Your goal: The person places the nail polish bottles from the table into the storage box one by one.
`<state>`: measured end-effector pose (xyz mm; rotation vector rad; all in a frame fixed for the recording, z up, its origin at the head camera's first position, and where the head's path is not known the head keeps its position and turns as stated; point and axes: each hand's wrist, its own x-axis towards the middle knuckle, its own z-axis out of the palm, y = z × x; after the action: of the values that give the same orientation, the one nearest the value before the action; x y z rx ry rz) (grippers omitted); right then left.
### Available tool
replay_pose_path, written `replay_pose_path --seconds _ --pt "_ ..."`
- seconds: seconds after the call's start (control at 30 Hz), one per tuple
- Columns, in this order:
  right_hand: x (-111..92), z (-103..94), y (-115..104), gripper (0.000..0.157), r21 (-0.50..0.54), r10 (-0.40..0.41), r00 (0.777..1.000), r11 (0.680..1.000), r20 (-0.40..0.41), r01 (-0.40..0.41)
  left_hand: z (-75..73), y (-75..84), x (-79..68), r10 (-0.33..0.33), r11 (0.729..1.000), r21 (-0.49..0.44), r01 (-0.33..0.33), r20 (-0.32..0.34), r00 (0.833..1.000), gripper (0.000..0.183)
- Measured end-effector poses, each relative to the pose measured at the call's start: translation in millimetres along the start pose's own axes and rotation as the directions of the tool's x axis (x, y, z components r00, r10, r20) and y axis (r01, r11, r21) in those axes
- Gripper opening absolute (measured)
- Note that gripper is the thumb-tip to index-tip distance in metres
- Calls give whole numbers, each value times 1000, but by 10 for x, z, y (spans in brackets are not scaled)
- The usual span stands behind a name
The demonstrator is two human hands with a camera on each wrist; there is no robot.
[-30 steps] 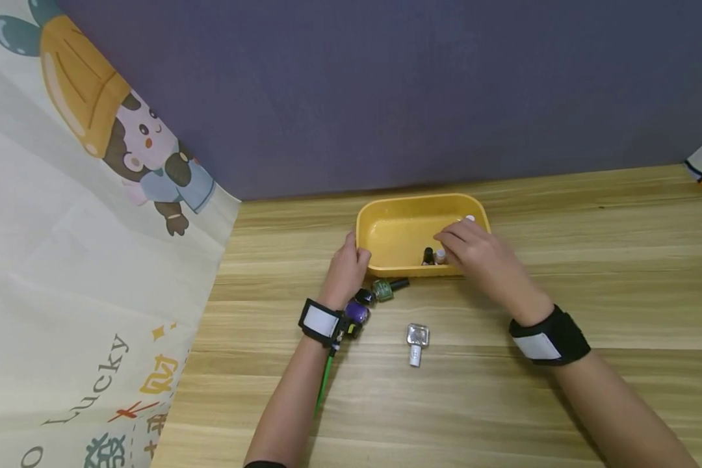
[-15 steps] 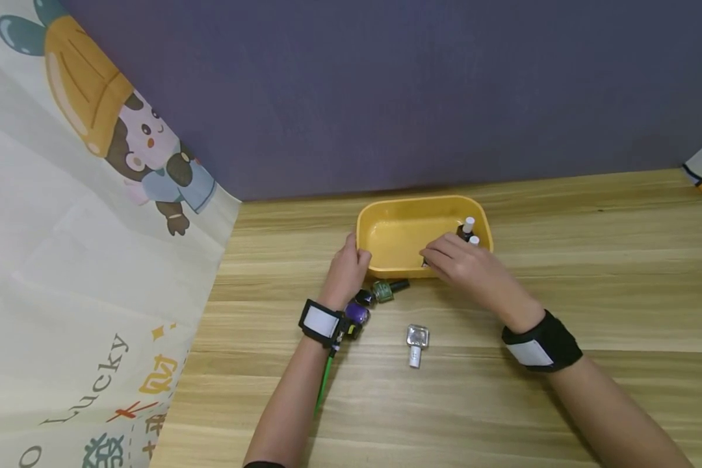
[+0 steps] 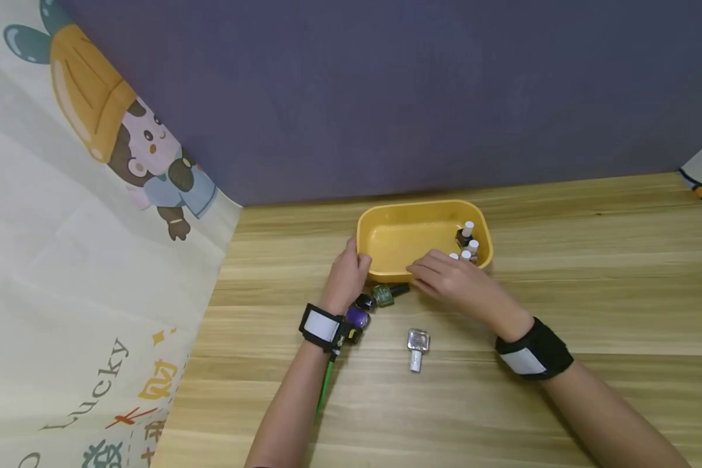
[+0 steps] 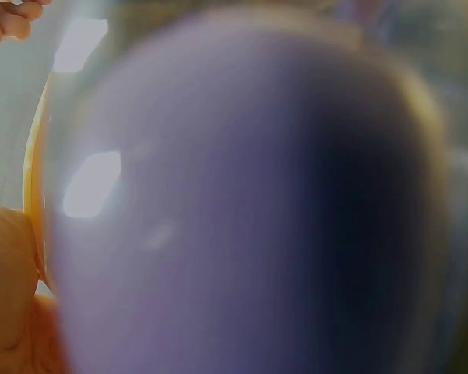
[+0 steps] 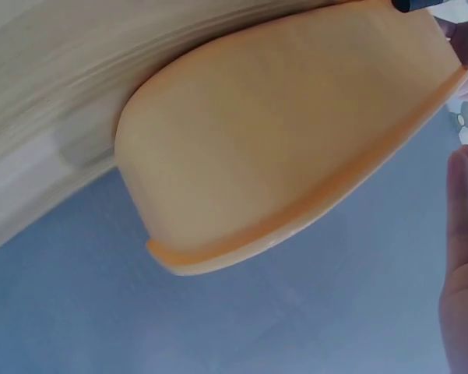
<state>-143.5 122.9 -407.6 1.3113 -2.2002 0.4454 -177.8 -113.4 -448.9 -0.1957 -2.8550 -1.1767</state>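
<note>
In the head view a yellow plastic bin (image 3: 406, 237) stands on the wooden table. My left hand (image 3: 345, 276) grips its left wall, thumb at the rim. The right hand (image 3: 459, 286) is over the bin's near rim, fingers relaxed and pointing left; nothing shows held. Its fingers look fairly straight in the right wrist view. Several nail polish bottles with white caps (image 3: 468, 229) stand at the bin's right end, some partly hidden by that hand. A green nail polish bottle (image 3: 383, 296) with a black cap lies before the bin, next to a purple bottle (image 3: 357, 317).
A clear square nail polish bottle (image 3: 418, 340) with a white cap lies nearer on the wooden table (image 3: 561, 286). A dark blue-grey panel (image 3: 386, 97) rises behind the bin, and a printed white cloth (image 3: 64, 273) hangs at the left. Purple blur fills most of the left wrist view.
My right hand has moved left and toward me along the bin's near side, uncovering more white-capped bottles. A black cap seen earlier near its fingers is now out of sight. The left hand stays put.
</note>
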Motion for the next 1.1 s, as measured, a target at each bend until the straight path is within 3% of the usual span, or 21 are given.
replay_pose_path --seconds 0.4,0.87,1.1 --pt "-15 164 -38 30 33 -50 996 998 78 48 16 -20 25 11 1000 11 -11 -13 1000 52" --pt "-92 259 -161 33 38 -5 986 999 166 -1 44 -7 -12 15 1000 2 -15 -10 1000 50" --pt "-90 331 -213 34 41 41 969 998 242 -53 22 11 -23 29 999 19 -28 -31 999 50"
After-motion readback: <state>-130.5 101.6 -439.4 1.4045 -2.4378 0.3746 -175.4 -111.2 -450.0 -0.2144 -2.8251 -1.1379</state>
